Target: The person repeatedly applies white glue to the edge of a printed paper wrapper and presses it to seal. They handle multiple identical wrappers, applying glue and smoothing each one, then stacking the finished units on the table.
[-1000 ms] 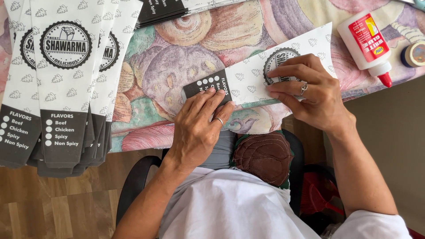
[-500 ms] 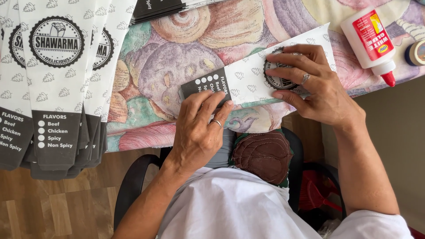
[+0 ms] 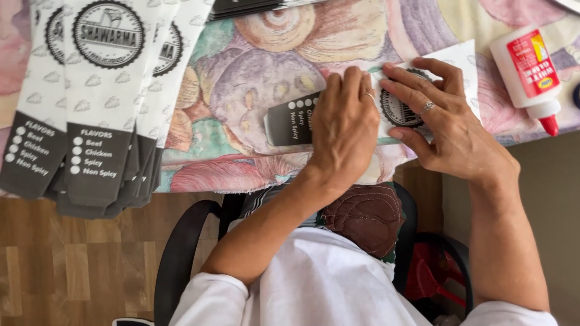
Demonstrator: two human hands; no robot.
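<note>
Left hand [image 3: 344, 124] has slid up over paper sleeve [image 3: 290, 121], covering its middle. Right hand [image 3: 447, 130] flat on round emblem end. Neither grip closed: palms pressing sleeve to worktop [image 3: 241, 78]. Paper light, thin, creases easily; best held by edges.

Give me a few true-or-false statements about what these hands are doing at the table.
1. Both hands press on one paper sleeve. True: left hand and right hand lie flat on it.
2. The glue bottle is in the right hand. False: it lies apart on the tablecloth.
3. A stack of sleeves lies to the left. True.
4. The tablecloth is plain white. False: it has a colourful pattern.
</note>
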